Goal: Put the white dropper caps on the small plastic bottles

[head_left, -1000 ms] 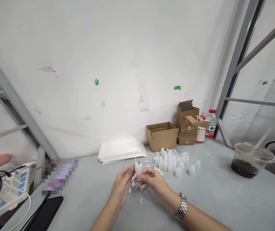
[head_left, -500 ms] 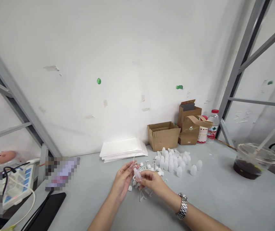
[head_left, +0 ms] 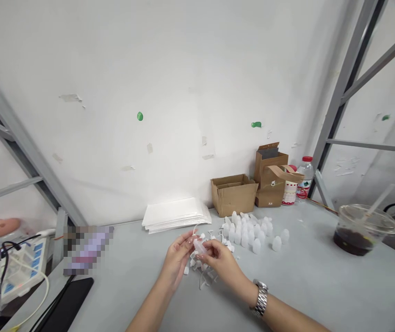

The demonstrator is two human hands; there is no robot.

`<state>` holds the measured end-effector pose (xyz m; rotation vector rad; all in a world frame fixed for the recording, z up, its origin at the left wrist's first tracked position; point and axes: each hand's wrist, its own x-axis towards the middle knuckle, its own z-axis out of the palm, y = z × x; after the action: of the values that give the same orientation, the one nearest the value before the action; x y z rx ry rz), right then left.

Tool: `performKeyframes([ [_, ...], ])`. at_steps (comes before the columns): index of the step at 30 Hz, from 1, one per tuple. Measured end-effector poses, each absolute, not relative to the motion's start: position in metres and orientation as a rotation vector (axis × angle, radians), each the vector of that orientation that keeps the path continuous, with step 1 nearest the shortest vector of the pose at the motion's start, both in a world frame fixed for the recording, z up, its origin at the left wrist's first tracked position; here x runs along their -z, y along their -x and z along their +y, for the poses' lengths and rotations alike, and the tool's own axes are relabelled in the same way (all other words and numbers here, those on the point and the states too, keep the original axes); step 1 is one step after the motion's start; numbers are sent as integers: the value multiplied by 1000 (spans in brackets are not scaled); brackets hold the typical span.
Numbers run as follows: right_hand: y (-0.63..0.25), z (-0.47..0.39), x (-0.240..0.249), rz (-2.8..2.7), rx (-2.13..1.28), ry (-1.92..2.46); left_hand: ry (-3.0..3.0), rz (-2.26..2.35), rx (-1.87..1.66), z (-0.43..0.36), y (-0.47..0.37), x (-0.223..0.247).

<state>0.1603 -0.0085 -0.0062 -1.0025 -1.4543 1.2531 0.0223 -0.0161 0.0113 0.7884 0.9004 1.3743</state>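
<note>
Both hands meet over the middle of the table. A small translucent white plastic bottle (head_left: 200,247) sits tilted between them. My right hand (head_left: 221,261) has thumb and fingers closed on its lower end. At its upper end my left hand (head_left: 178,256) pinches a small white piece with a thin curved strip (head_left: 197,231) sticking up; the fingers hide most of this piece. Beneath the hands lies a loose pile of small white caps and thin strips (head_left: 204,276), partly covered. Just to the right stand several small frosted white plastic pieces with rounded tops (head_left: 244,233).
Behind are a stack of white sheets (head_left: 176,214), an open cardboard box (head_left: 235,198), a brown paper bag (head_left: 269,186) and a bottle with a red cap (head_left: 306,177). A lidded drink cup (head_left: 354,235) with a straw stands right. A black flat object (head_left: 67,302) and a power strip (head_left: 24,267) are left.
The small bottle has tilted further over, its lower end swinging to the right with my right hand's fingers. The thin strip now leans right. The view has shifted slightly.
</note>
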Motion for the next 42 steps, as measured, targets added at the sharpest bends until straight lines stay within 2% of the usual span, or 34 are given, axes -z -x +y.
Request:
performKeyframes([
  [3, -162, -12, 4, -1556, -1047, 1046, -775, 883, -1370, -15, -21, -11],
  [5, -162, -14, 3, -1579, -1027, 1033, -766, 871, -1368, -15, -21, -12],
  [11, -159, -12, 0, -1492, -1429, 877, -752, 847, -1349, -15, -20, -10],
  [16, -159, -9, -1, -1449, -1476, 849, -764, 737, -1292, -16, -19, -10],
  [26, -161, -15, 5, -1619, -1031, 1018, -791, 672, -1227, -19, -20, -11],
  [32, -163, -17, 6, -1669, -886, 1016, -853, 650, -1220, -21, -21, -15],
  [42, -158, -10, 7, -1410, -1416, 857, -854, 631, -1197, -22, -21, -16],
])
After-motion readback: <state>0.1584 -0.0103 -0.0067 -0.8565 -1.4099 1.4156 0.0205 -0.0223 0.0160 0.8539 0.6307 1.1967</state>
